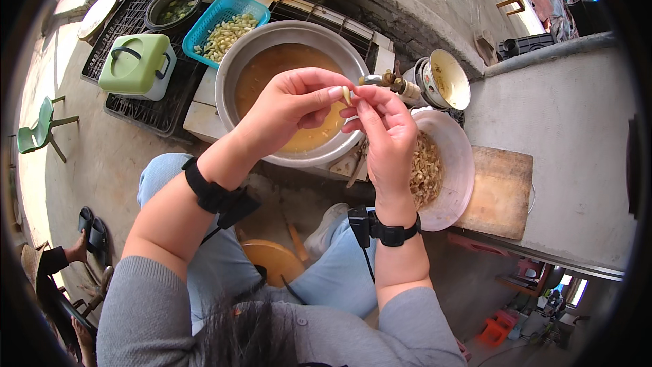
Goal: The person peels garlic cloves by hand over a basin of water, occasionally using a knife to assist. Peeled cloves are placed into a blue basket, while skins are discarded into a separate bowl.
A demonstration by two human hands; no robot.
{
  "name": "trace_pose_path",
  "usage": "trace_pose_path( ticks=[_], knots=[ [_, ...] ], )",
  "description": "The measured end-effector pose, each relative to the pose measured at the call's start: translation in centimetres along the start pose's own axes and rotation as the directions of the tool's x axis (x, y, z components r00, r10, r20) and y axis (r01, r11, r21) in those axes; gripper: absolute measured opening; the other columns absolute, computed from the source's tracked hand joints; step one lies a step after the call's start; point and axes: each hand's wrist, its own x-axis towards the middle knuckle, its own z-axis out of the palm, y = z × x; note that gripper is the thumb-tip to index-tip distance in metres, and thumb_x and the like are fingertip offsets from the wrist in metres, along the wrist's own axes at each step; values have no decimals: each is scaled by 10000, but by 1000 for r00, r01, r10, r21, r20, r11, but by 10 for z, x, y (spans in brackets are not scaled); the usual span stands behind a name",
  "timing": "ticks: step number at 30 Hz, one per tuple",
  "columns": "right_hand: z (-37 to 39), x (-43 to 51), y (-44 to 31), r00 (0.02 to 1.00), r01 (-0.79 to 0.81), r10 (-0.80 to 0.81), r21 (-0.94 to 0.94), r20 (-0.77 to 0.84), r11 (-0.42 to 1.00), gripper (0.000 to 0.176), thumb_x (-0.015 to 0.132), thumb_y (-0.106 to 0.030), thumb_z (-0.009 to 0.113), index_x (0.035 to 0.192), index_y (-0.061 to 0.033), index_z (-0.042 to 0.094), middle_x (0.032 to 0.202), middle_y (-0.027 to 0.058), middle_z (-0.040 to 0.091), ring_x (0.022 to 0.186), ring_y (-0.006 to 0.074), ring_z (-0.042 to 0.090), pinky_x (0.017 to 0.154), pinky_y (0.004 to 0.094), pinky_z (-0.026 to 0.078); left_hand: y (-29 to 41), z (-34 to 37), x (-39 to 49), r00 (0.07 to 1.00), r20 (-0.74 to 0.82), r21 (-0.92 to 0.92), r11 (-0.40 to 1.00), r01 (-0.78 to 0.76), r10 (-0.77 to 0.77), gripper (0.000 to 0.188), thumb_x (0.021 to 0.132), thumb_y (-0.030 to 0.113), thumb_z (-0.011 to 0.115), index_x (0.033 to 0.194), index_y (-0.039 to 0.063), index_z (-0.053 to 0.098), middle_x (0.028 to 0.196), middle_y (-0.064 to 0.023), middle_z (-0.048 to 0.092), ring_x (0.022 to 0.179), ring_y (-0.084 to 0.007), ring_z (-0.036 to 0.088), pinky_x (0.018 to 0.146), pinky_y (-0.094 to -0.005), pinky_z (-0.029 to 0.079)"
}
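A small pale clove, seemingly garlic (347,95), is pinched between the thumb and forefinger of my left hand (298,99). The fingertips of my right hand (389,130) meet it from the other side, closed at its edge. Both hands are above a wide metal basin (226,107) of cloudy brown water (275,71). Beyond the basin on the left, a turquoise plastic basket (191,43) holds many pale cloves (229,33). Below and right of my right hand sits a pinkish plastic bowl (458,173) with dry papery skins (427,171) in it.
A brass tap (389,81) juts over the basin's right rim, near stacked enamel bowls (448,79). A wooden board (501,191) lies on the concrete ledge (570,163). Left are a green lidded box (135,61) and a dark pot (174,7). Another person (51,270) sits lower left.
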Motion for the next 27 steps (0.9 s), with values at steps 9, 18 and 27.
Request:
trace_pose_path(
  ticks=[9,18,27],
  knots=[
    [-3,0,7,998,25,-37,-192,-56,981,130,942,-77,646,1015,30,656,852,48,682,726,102,648,651,236,543,-4,1,0,997,23,190,979,-78,75,158,951,91,654,1093,28,687,826,35,623,638,-7,472,519,-166,329],
    [-5,0,8,997,75,-83,-389,-4,918,116,970,-108,623,955,3,650,795,4,646,674,61,599,638,211,494,-7,4,-1,989,-61,309,945,-107,132,155,893,72,726,1029,-3,729,845,17,669,643,0,473,545,-162,360],
    [-1,0,12,980,182,-192,-559,40,809,83,970,-48,562,1015,14,534,927,145,613,781,246,630,699,344,509,-4,8,-2,984,-86,316,941,-120,154,196,900,73,719,1083,2,723,828,31,655,653,-2,473,548,-166,360]
  ],
)
